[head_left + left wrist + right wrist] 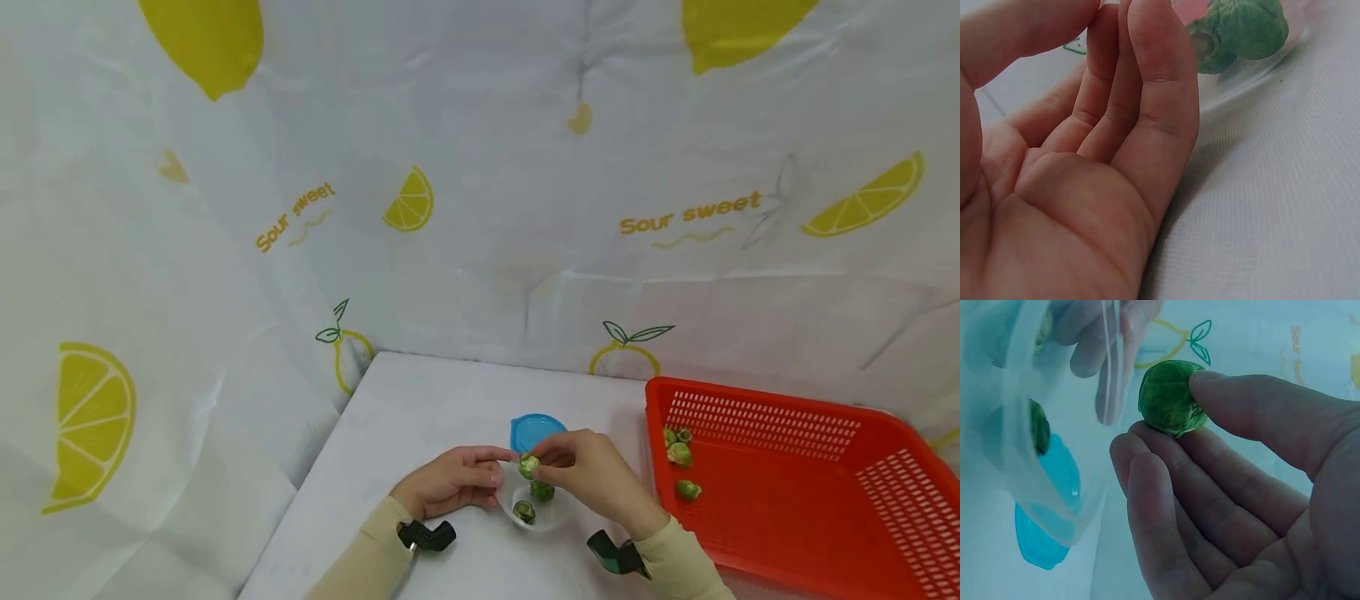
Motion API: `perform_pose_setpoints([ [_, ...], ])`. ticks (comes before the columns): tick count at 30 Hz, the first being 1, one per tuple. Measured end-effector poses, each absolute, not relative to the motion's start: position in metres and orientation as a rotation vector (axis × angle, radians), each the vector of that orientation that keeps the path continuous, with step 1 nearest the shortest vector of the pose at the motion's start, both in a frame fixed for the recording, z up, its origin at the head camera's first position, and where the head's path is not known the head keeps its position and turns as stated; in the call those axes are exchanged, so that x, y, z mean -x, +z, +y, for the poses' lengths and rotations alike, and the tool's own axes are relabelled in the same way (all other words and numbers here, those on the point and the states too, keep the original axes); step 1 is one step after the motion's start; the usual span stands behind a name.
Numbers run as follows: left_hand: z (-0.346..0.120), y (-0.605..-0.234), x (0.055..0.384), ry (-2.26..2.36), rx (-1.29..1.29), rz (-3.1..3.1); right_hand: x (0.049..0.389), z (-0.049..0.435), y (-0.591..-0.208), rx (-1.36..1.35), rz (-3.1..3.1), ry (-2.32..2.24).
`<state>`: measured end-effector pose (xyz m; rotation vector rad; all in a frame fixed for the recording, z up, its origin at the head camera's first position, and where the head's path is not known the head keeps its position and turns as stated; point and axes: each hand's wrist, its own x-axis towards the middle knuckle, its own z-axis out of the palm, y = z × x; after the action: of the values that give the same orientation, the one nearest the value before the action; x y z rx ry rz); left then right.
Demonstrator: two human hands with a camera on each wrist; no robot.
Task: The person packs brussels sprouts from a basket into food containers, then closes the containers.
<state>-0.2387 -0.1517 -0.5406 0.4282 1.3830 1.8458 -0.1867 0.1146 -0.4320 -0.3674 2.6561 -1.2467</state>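
Between its thumb and fingers, my right hand (pixel 603 479) pinches a green Brussels sprout (pixel 1171 398), over the right part of a clear plastic bowl in the head view. My left hand (pixel 450 483) holds that bowl (pixel 555 521) at its left rim, with thumb and fingers curved about the edge. Inside the bowl lie a sprout with its cut end up (pixel 524 512) and another greener sprout (pixel 542 491). In the left wrist view, sprouts (pixel 1252 28) show through the bowl's wall beyond my fingers.
A blue lid (pixel 536 432) lies on the white table behind the bowl. To the right stands a red basket (pixel 787 500) with several sprouts along its left side, one (pixel 687 490) nearer the front. A lemon-print cloth (pixel 480 167) hangs behind the table.
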Motion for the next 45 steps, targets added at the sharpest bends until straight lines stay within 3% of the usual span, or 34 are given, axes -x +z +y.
perform_pose_setpoints([
  [9, -0.15, -0.545, 0.238, 1.84, -0.459, 1.365, 0.182, 0.111, -0.45, 0.381, 2.642, -1.271],
  [45, -0.151, -0.541, 0.242, 1.847, -0.451, 1.358, 0.184, 0.105, -0.456, 0.414, 2.711, -1.187],
])
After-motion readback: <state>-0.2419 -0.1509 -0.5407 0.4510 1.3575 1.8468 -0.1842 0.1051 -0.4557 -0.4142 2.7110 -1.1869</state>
